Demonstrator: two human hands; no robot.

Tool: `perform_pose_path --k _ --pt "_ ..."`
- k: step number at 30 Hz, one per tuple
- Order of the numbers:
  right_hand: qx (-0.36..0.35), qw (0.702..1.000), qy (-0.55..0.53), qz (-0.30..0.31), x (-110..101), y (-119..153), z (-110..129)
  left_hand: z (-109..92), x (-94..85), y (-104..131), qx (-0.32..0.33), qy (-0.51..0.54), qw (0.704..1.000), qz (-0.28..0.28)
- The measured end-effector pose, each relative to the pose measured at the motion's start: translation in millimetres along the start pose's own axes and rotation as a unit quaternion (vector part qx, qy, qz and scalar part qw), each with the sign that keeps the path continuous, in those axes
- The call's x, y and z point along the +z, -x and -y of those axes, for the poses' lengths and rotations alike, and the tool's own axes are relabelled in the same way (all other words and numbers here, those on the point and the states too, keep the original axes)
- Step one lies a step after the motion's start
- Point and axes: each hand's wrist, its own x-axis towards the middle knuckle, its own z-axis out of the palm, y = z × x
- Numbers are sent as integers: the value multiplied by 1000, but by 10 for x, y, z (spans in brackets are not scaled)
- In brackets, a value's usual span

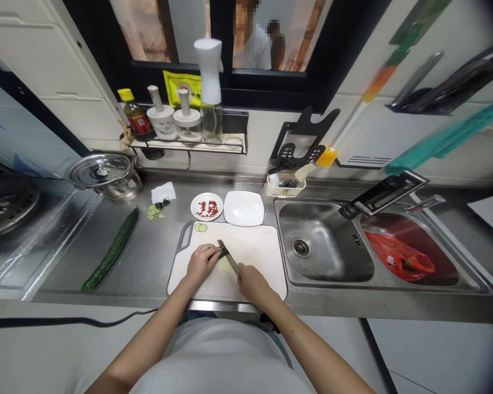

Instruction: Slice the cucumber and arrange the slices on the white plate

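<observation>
My left hand (203,264) is closed on a dark green piece of cucumber (223,253) on the white cutting board (254,241); the fingers hide most of it. In my right hand (251,280) is a kitchen knife (231,260), its blade slanting up and left against the cucumber piece. Pale green bits lie beside the blade. Two or so cucumber slices (200,227) rest at the board's top left corner. Behind the board stand a small plate with chopped red pieces (209,208) and a white square plate (244,210).
A whole cucumber (113,251) lies left of the board, near cucumber scraps (156,212) and a lidded steel pot (107,175). On the right is a double sink (328,246) with a faucet (384,194) and a red plastic bag (400,257). A spice rack (189,145) hangs behind.
</observation>
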Motion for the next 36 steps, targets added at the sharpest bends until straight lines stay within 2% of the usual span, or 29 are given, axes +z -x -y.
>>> perform_pose_path --k 10,20,30,36 --pt "-21 1000 16 -7 35 -161 32 12 5 -4 0 -4 1000 5" --pt "-15 1000 9 -1 64 -125 2 4 -5 -5 4 5 1000 2" --pt "-26 999 17 -20 148 -331 32 18 -1 -8 7 6 1000 1" --pt "-18 1000 19 -10 138 -264 28 26 3 -13 6 8 1000 0"
